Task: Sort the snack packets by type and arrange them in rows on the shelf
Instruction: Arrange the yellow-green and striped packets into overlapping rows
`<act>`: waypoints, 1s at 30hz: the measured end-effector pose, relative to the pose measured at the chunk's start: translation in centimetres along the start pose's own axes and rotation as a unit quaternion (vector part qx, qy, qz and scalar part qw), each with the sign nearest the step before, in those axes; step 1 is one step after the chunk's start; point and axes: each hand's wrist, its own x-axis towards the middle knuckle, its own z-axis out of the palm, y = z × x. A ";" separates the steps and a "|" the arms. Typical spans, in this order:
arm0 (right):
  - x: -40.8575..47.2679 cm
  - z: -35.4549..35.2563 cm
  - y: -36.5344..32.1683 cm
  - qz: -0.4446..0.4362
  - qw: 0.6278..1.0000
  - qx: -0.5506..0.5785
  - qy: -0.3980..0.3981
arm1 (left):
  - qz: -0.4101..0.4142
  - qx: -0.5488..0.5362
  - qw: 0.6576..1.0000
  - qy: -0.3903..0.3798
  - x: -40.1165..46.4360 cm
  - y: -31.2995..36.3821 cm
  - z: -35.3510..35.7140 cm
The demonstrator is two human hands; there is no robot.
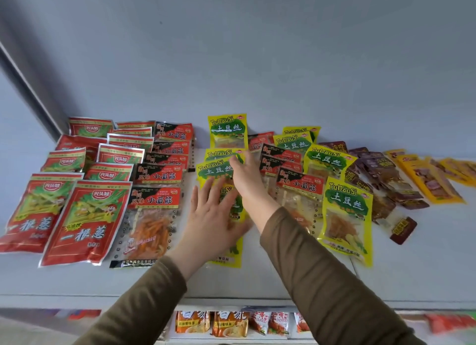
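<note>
Snack packets lie flat on a white shelf [257, 277]. Two rows of red packets [85, 216] fill the left side, and a row of black-and-red packets [152, 208] runs beside them. In the middle is a row of yellow-and-green packets [228, 131]. My left hand [213, 216] lies flat, fingers spread, on the nearest yellow packet of that row. My right hand [244, 172] reaches further back and touches a yellow packet in the same row; its fingers are blurred. To the right lie more black-and-red packets [300, 187] and yellow packets [346, 211], unsorted.
Dark brown packets [381, 180] and orange-yellow packets [432, 180] lie jumbled at the far right. A grey back wall [231, 48] rises behind the shelf. Below the shelf's front edge, a lower shelf holds orange packets [229, 324].
</note>
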 end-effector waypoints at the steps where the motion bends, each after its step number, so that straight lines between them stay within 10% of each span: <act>1: 0.3 0.1 -0.4 0.001 1.000 -0.001 0.008 | -0.012 0.007 1.000 0.012 0.7 -0.2 -0.1; 30: 4.4 0.3 -1.3 0.140 0.987 0.068 -0.039 | -0.003 0.035 0.998 -0.043 -0.1 -2.6 0.6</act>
